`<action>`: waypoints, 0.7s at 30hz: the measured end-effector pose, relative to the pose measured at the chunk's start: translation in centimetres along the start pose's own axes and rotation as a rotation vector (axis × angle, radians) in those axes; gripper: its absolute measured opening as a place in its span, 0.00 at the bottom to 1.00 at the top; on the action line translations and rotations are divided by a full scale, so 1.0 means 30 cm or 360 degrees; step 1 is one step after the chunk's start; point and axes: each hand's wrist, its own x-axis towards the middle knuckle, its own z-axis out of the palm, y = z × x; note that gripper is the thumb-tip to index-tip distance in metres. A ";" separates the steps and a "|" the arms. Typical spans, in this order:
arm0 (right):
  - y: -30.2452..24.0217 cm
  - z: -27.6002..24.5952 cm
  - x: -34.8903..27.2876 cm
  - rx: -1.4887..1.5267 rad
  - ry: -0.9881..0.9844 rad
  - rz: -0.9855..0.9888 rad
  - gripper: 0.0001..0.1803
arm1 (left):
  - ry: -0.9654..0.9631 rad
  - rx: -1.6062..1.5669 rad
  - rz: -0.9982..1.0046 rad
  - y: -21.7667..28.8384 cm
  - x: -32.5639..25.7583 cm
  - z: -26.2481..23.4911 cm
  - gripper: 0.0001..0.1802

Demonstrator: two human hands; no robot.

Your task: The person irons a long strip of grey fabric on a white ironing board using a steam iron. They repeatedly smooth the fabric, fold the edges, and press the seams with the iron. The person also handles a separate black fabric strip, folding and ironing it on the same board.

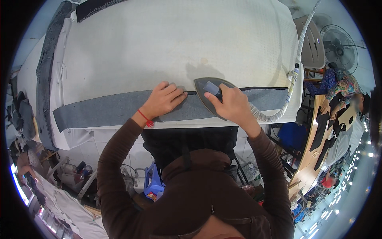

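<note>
A long strip of grey denim (107, 108) lies across the near edge of the white padded ironing table (159, 44). My right hand (235, 104) is closed round the handle of an iron (206, 95), whose soleplate rests on the strip toward its right part, tip pointing up and left. A wrapped white hose (274, 116) runs from beside the iron to the right and up. To the left of the iron, my left hand (165, 98) presses on the strip's upper edge with curled fingers; whether they pinch the cloth is hidden. A red string circles that wrist.
Dark denim pieces hang over the table's left side (44, 79), and another dark piece (93, 8) lies at the far left. A fan (338, 47) and a beige plastic chair (310, 44) stand at right. Beyond them a co-worker handles dark cloth at a wooden table (304, 175).
</note>
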 end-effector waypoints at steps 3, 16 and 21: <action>-0.015 0.003 0.002 -0.0021 -0.0023 -0.0019 0.33 | 0.0050 -0.0018 0.0016 0.007 0.006 -0.006 0.18; 0.157 -0.032 -0.031 -0.0172 0.0091 0.0185 0.35 | 0.0083 -0.0136 -0.0063 0.002 0.012 0.000 0.20; 0.047 -0.027 -0.015 -0.0059 -0.0008 0.0193 0.38 | 0.0067 -0.0097 -0.0063 0.009 0.003 -0.004 0.22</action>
